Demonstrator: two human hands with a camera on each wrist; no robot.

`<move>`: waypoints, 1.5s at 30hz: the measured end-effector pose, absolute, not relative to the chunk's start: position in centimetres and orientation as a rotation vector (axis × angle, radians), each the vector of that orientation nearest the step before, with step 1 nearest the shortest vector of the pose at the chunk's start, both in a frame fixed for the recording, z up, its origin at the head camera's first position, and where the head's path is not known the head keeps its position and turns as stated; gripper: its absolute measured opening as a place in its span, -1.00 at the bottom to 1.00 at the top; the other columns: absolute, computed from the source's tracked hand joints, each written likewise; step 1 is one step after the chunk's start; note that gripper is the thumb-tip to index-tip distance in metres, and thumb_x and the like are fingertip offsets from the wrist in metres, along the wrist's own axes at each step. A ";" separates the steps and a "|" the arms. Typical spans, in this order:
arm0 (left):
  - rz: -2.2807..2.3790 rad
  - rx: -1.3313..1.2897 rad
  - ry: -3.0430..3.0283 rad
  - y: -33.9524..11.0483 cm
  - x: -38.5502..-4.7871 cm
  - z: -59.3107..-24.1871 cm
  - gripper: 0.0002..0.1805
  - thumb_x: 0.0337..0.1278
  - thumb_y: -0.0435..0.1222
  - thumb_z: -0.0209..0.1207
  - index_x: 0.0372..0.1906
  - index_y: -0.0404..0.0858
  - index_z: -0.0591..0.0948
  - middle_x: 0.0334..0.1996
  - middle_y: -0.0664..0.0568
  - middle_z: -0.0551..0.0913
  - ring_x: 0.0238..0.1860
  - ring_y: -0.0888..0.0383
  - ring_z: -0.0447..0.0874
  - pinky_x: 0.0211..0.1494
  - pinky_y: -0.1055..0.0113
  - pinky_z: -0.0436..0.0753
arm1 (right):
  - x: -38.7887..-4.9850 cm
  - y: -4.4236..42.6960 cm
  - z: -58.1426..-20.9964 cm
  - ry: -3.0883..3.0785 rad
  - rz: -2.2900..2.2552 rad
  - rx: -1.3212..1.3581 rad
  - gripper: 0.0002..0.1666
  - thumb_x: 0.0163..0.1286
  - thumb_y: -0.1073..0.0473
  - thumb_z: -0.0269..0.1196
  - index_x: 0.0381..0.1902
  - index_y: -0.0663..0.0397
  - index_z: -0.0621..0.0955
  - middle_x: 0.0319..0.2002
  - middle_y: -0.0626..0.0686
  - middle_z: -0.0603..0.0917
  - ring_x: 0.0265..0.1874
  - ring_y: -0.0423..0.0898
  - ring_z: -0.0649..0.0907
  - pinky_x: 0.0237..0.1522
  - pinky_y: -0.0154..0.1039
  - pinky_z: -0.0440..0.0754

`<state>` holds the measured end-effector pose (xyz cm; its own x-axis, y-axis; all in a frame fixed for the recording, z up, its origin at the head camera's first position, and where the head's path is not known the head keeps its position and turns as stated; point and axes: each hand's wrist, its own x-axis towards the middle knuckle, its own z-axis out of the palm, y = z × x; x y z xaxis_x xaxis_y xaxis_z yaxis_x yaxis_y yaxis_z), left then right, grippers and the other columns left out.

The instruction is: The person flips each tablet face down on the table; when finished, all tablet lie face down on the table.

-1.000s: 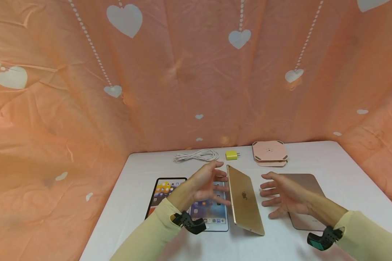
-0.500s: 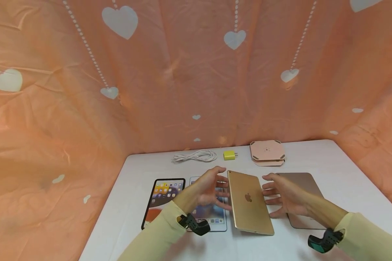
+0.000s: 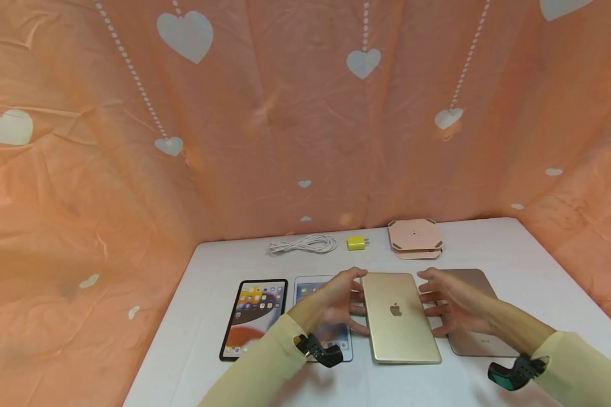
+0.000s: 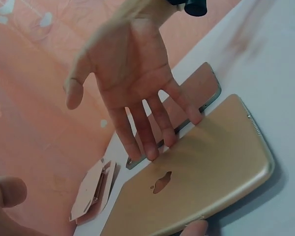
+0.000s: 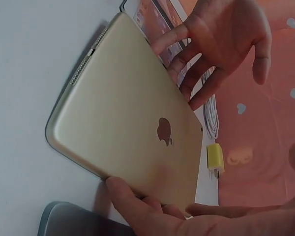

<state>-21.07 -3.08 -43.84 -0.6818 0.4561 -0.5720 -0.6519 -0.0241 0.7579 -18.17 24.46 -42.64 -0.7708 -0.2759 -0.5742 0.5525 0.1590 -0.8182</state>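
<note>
A gold tablet (image 3: 399, 322) with an apple logo lies back side up on the table, with thin shadow along its edges in the wrist views. My left hand (image 3: 336, 305) is at its left edge, fingers straight and spread, fingertips touching that edge. On the opposite side my right hand (image 3: 460, 305) has extended fingers against the right edge. Both thumbs are raised away from the tablet. A white-framed tablet (image 3: 305, 287) with its screen lit is partly hidden under my left hand and forearm. Beneath my right hand lies a darker bronze tablet (image 3: 476, 333), back up.
A black-framed tablet (image 3: 257, 316) with a lit screen lies at the far left. Along the back are a coiled white cable (image 3: 305, 244), a yellow charger plug (image 3: 356, 243) and a folded pink stand (image 3: 414, 234). An orange curtain (image 3: 285, 113) hangs behind the white table (image 3: 198, 294).
The gold tablet has gone from standing tilted on its edge to lying back up, its right side coming down to the right. Both hands have followed it slightly rightward.
</note>
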 end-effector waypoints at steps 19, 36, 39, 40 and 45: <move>1.962 -0.094 1.481 -9.5 -19.8 -42.9 -0.24 0.65 -0.04 0.05 0.59 -0.53 0.25 0.54 -0.46 0.42 0.52 -0.46 0.48 0.53 -0.33 0.54 | -17.9 23.4 -41.1 1.926 -1.697 0.073 -0.10 0.76 -0.23 -0.05 0.69 0.32 0.12 0.58 0.49 0.25 0.33 0.28 0.60 0.22 0.29 0.77; 1.919 -0.192 1.625 -20.1 -18.8 -42.6 -0.25 0.73 -0.02 -0.08 0.64 -0.51 0.20 0.60 -0.49 0.34 0.53 -0.43 0.49 0.43 -0.29 0.65 | -17.8 16.5 -43.5 1.632 -1.857 0.108 -0.12 0.69 -0.21 0.11 0.62 0.32 0.21 0.53 0.42 0.42 0.41 0.35 0.61 0.23 0.34 0.75; 1.894 -0.217 1.687 -20.5 -18.7 -42.9 -0.25 0.73 -0.01 -0.08 0.62 -0.52 0.23 0.57 -0.50 0.37 0.49 -0.42 0.53 0.39 -0.28 0.69 | -18.0 15.6 -44.1 1.607 -1.867 0.129 -0.10 0.67 -0.22 0.13 0.62 0.31 0.21 0.53 0.41 0.41 0.40 0.34 0.61 0.26 0.41 0.71; 1.888 -0.226 1.703 -20.6 -18.7 -43.0 -0.25 0.72 0.00 -0.08 0.62 -0.52 0.24 0.56 -0.50 0.38 0.48 -0.42 0.53 0.38 -0.27 0.70 | -18.1 15.4 -44.2 1.598 -1.873 0.133 -0.09 0.67 -0.22 0.13 0.62 0.31 0.20 0.53 0.42 0.40 0.40 0.34 0.61 0.27 0.43 0.69; 1.861 -0.245 1.759 -20.6 -18.7 -43.4 -0.26 0.70 0.01 -0.06 0.58 -0.52 0.30 0.56 -0.54 0.36 0.47 -0.46 0.51 0.38 -0.31 0.69 | -18.2 14.1 -44.6 1.579 -1.890 0.160 -0.07 0.63 -0.22 0.17 0.63 0.30 0.22 0.53 0.42 0.38 0.43 0.35 0.57 0.26 0.45 0.69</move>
<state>-18.65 -20.57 -43.42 -0.8257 0.2699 -0.4954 -0.5097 0.0195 0.8601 -18.23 14.11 -44.62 -0.7739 -0.4042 -0.4876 0.5518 -0.0523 -0.8324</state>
